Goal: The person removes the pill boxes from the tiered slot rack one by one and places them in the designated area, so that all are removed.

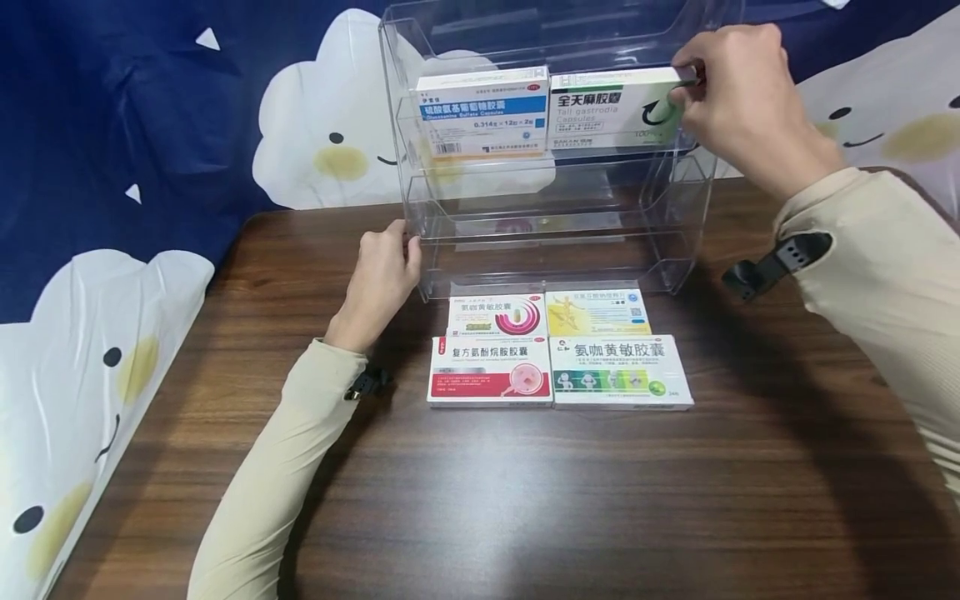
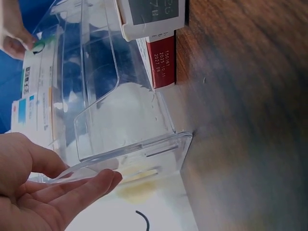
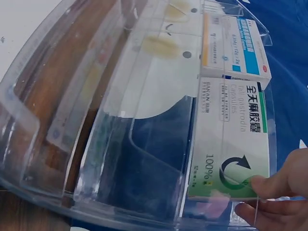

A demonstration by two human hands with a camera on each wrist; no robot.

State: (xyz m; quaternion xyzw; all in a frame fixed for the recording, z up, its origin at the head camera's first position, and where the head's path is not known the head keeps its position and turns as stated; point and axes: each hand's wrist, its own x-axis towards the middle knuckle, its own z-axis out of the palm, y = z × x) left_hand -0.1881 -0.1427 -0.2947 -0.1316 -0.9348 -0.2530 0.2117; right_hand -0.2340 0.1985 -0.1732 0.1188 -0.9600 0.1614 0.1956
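Observation:
A clear plastic tiered rack (image 1: pixel 555 225) stands on the table. My left hand (image 1: pixel 381 275) pinches its left side wall; in the left wrist view, thumb and fingers (image 2: pixel 79 197) lie on either side of the clear edge. At the upper right, my right hand (image 1: pixel 750 100) pinches the right end of a white and green medicine box (image 1: pixel 607 112), which sits in an upper tier. The thumb (image 3: pixel 269 185) presses the box's front, while the fingertips are partly hidden. Directly left of that box, a white and blue medicine box (image 1: pixel 483 117) stands in the same tier.
Before the rack lie a red and white medicine box (image 1: pixel 491 371), a white and green one (image 1: pixel 621 371), a pink-ringed one (image 1: pixel 497 315) and a yellow one (image 1: pixel 596 312). A blue cloth with white clouds (image 1: pixel 300 125) hangs behind the wooden table (image 1: pixel 465 500).

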